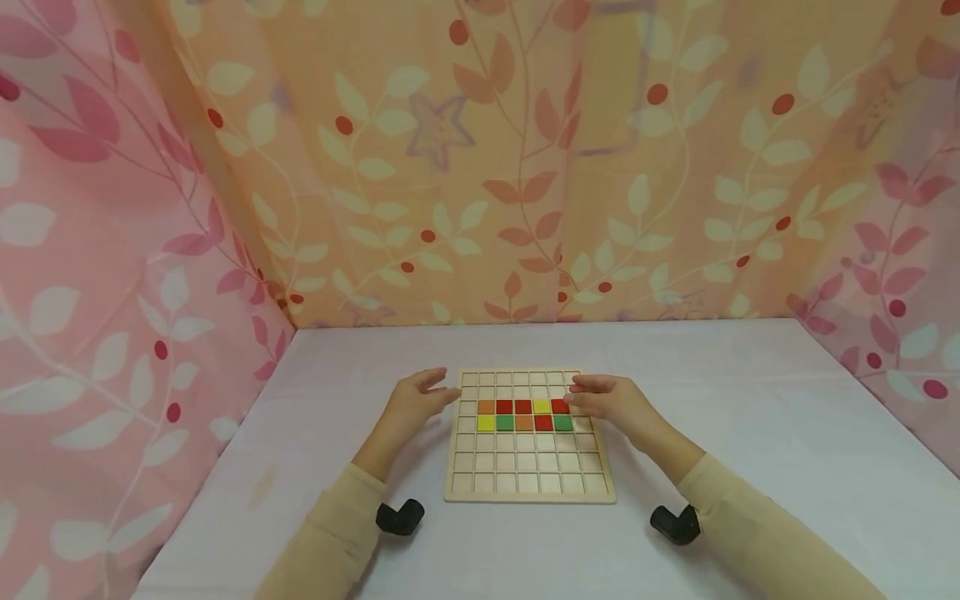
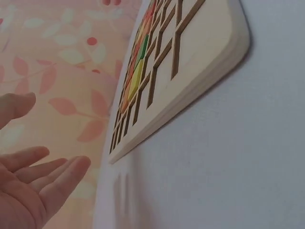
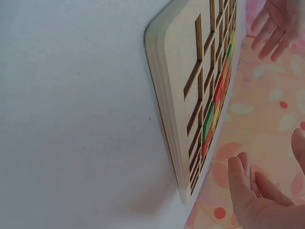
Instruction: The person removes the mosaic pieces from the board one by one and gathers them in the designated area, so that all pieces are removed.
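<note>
Head view: the fingers of the left hand (image 1: 411, 407) are loosely extended and hold nothing, the thumb apart from them, beside the board's left edge toward its far end. The right hand (image 1: 617, 407) is alike, thumb parted and nothing held, its fingertips overlapping the board's far right part; both wrist views show the hands raised clear of the wood. Between them the wooden grid board (image 1: 531, 497) lies flat, mid-table, its corners rounded. Two adjoining rows of coloured tiles (image 1: 523, 422) fill cells in its far half. Left to right, the farther row runs orange, red, red, yellow, red; the nearer one yellow, green, orange, red, green. Beige sleeves (image 1: 330, 525) cover the forearms, each with a black angled piece (image 1: 401, 518) by the cuff. Beyond the white tabletop (image 1: 750, 375) hangs a leaf-patterned curtain (image 1: 495, 167), orange at the far side, pink at left and right.
</note>
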`<state>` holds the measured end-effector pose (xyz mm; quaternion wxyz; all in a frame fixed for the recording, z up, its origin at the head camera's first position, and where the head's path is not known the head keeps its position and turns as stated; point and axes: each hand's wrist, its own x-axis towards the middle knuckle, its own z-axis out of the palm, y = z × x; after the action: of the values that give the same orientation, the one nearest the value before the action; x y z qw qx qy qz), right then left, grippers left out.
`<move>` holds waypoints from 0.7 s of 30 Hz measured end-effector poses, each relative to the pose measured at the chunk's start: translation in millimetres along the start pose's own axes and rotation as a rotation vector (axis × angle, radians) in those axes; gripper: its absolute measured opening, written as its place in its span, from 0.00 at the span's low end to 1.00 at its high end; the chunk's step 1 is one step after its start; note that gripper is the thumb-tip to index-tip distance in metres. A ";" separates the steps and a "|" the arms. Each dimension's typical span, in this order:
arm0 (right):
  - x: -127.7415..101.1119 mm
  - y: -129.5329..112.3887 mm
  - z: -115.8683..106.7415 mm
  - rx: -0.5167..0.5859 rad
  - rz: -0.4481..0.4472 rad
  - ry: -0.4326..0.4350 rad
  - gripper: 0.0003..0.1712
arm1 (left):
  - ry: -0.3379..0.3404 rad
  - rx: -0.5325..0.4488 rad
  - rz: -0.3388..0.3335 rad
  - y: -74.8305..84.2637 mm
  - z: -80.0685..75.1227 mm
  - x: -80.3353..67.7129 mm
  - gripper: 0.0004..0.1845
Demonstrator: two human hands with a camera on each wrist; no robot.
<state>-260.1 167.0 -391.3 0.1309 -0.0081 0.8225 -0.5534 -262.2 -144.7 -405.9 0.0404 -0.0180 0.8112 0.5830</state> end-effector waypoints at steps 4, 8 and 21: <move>1.8 0.5 -0.4 0.053 0.020 0.002 0.39 | 0.011 -0.027 -0.033 -1.5 3.5 2.6 0.35; 3.9 1.3 0.0 0.072 0.026 0.009 0.35 | 0.028 -0.055 -0.053 -5.0 7.8 5.2 0.32; 11.4 5.4 2.5 0.048 0.074 0.022 0.27 | 0.074 0.006 -0.123 -17.4 12.0 9.5 0.24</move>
<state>-269.8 165.0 -399.5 0.1426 0.0314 0.8101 -0.5678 -269.8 -138.7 -426.9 0.0460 -0.0894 0.8114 0.5758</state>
